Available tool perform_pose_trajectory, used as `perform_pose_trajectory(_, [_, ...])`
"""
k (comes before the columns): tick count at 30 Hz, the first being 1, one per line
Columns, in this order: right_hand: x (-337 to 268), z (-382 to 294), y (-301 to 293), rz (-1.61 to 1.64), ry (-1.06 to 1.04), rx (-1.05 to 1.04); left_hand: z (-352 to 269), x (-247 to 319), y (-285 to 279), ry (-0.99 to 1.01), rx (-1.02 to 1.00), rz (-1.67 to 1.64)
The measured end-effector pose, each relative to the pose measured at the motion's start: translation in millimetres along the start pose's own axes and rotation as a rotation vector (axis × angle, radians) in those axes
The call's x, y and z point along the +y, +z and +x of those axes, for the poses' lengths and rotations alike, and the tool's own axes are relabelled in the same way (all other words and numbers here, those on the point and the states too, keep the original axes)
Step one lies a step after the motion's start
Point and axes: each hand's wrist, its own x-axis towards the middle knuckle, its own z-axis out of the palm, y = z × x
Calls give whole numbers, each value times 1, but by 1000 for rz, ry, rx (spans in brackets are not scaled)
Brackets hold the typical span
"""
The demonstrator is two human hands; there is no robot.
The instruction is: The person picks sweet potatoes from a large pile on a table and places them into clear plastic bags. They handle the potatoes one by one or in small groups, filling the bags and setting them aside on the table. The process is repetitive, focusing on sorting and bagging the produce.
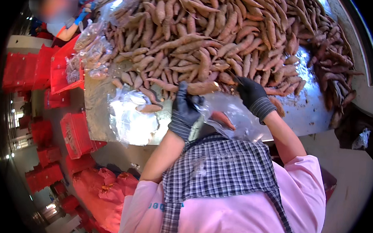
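Note:
My left hand (187, 108), in a dark glove with a striped cuff, grips a thick sweet potato (202, 88) with a pale cut end. Gathered in the same hand is a clear plastic bag (248, 121), spread over the table edge before my checked apron. A reddish sweet potato (221, 118) lies in or under the bag; which one is unclear. My right hand (251, 93), gloved alike, is closed at the near edge of the sweet potato heap (205, 60). From its fingers a thin dark tool points at the heap, perhaps a knife, mostly hidden.
Flat clear bags (132, 117) with a small sweet potato on top lie left on the metal table (95, 111). Filled bags (94, 54) stand at its left edge, beside red crates (65, 66). A co-worker in blue gloves is upper left. Red sacks (103, 194) stand lower left.

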Motion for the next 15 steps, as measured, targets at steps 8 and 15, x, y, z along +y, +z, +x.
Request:
perform_pose_trajectory(8, [-184, -24, -90, 1080, -636, -123, -15, -12, 17, 29, 363, 8])
perform_pose_trajectory(15, [-201, -28, -102, 1166, -833, -1, -20, 1, -3, 16, 205, 73])
